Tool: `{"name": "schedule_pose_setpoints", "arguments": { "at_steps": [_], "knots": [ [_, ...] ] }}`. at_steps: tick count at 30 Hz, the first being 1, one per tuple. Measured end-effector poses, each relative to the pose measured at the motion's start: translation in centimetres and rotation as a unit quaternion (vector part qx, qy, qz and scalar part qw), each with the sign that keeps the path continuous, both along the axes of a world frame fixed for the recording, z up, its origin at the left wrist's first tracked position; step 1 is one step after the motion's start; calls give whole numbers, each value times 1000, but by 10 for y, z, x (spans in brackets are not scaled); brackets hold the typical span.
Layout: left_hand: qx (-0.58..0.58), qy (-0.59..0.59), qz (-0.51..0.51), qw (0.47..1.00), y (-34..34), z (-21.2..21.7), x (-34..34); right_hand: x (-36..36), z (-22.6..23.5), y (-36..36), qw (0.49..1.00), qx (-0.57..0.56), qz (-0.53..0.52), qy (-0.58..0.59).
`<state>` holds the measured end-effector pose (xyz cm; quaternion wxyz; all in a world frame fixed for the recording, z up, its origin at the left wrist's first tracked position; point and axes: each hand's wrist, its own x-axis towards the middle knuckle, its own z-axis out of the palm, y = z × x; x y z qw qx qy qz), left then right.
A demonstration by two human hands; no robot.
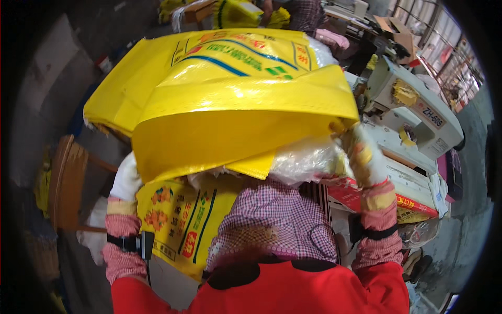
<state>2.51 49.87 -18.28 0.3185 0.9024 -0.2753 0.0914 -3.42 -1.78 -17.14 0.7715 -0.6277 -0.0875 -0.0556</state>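
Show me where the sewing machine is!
In the head view, the white sewing machine is on the right side, just past the gloved right hand.

From the wearer's head, the left one of two fisheye cameras is looking steeply down and forward, past the wearer's red top (pixel 293 288) at the lower edge. It is facing a large yellow sack (pixel 246 97) at close range, so that the sack is filling much of the upper middle. A white machine (pixel 418 102) is showing off to the right.
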Motion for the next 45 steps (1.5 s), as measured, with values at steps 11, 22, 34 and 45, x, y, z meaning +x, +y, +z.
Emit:
{"name": "schedule_pose_setpoints", "arguments": {
  "at_steps": [11,22,34,45],
  "knots": [
    [-324,364,16,873,-11,-15,18,91,-18,-28,911,382,-127,86],
    [-356,392,92,844,-28,-32,36,-25,-121,-74,934,251,-253,-6],
    [-19,-145,423,894,174,131,-105,93,-84,116,911,357,160,134],
    [-244,-37,718,651,161,-263,-414,63,-149,288,856,-497,64,131]
  ]
}}
